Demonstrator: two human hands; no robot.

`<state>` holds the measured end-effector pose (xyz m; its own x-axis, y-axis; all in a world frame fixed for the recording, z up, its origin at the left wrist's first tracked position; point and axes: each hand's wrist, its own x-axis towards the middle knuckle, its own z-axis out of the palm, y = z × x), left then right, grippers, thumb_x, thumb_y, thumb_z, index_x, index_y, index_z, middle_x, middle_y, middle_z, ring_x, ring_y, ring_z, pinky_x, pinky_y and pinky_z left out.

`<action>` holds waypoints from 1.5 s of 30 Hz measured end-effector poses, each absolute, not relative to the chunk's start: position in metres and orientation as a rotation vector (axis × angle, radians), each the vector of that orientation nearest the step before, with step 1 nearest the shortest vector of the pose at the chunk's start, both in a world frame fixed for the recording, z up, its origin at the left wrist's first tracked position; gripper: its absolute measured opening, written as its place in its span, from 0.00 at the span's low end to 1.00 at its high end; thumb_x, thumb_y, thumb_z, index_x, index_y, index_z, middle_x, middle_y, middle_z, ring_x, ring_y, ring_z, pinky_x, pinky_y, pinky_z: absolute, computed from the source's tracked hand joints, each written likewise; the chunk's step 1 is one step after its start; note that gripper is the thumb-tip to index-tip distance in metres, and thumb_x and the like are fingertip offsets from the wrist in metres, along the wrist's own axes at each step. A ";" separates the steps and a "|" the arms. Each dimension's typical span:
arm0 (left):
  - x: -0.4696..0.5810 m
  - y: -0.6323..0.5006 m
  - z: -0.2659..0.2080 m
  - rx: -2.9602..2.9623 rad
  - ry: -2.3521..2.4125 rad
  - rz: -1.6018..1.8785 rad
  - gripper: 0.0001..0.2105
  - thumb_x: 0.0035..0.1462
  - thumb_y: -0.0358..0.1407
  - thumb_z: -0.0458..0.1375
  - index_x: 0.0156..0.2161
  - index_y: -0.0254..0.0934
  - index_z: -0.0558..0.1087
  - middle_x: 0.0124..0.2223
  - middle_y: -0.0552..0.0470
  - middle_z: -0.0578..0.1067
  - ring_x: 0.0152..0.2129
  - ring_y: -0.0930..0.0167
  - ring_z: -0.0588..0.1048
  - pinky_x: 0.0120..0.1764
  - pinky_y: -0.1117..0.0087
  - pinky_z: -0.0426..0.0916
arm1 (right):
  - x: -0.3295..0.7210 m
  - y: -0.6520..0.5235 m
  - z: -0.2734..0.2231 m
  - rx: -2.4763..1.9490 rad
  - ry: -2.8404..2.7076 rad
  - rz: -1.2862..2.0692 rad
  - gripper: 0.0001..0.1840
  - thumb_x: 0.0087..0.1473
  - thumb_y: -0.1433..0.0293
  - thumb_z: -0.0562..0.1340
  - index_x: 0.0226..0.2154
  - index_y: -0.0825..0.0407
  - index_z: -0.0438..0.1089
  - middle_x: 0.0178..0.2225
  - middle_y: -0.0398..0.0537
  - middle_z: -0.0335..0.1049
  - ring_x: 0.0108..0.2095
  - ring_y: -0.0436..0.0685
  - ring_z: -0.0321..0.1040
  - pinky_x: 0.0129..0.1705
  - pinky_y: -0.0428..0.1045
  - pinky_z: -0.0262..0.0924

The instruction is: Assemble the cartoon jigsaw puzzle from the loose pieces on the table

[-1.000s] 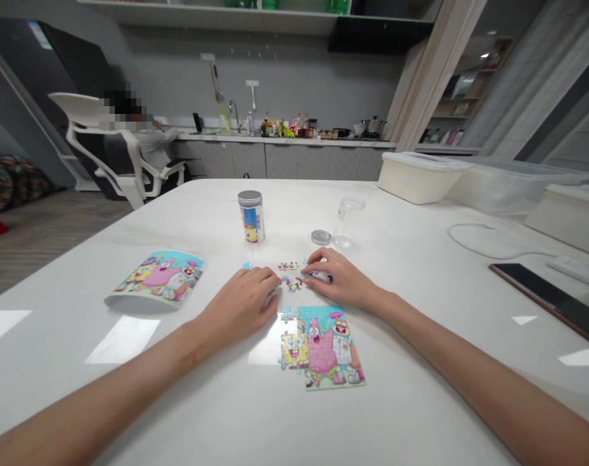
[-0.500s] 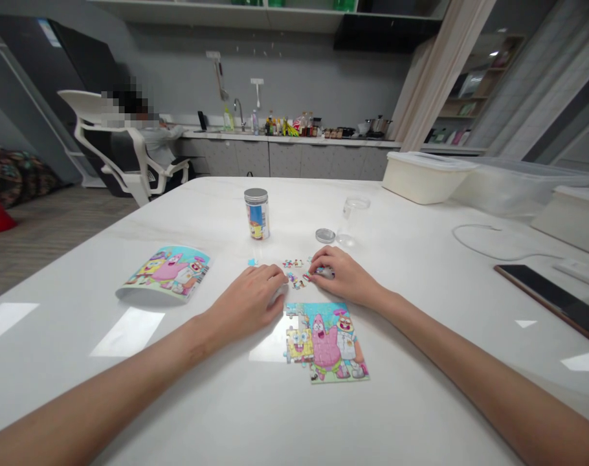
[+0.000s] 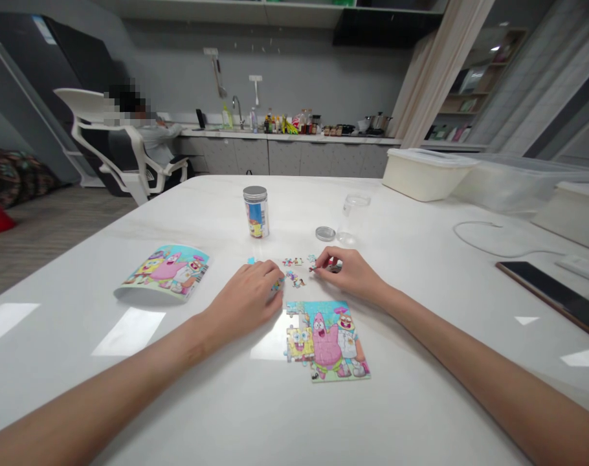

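Observation:
A partly joined jigsaw puzzle [image 3: 329,340] with a pink starfish and a yellow sponge character lies flat in front of me, its left edge uneven. Beyond it, loose puzzle pieces [image 3: 294,278] are scattered between my hands. My right hand [image 3: 345,268] pinches a small puzzle piece [image 3: 312,268] between thumb and fingertips, just above the table. My left hand [image 3: 255,291] rests on the table with curled fingers, and a colourful puzzle piece [image 3: 277,283] shows at its fingertips. Its palm side is hidden.
A curled picture sheet [image 3: 166,272] lies to the left. Behind the pieces stand a filled jar [image 3: 256,212], a silver lid [image 3: 325,233] and a clear jar [image 3: 353,220]. A phone [image 3: 551,294], cable [image 3: 488,249] and storage box [image 3: 425,175] are at right. A person [image 3: 158,139] sits far left.
My right fingers have shifted slightly and now hold up a small piece. My left fingers have drawn back a little to the left, exposing a piece by the fingertips.

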<state>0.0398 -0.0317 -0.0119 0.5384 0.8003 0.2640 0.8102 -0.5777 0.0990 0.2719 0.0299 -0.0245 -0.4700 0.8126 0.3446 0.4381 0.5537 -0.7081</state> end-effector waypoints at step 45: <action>0.046 -0.042 0.013 -3.452 -1.414 -0.998 0.06 0.56 0.34 0.60 0.40 0.39 0.75 0.38 0.53 0.78 0.33 0.73 0.75 0.39 0.70 0.70 | 0.268 -0.001 0.016 -0.797 -2.101 1.704 0.12 0.51 0.71 0.66 0.40 0.52 0.67 0.32 0.44 0.75 0.33 0.51 0.72 0.35 0.47 0.65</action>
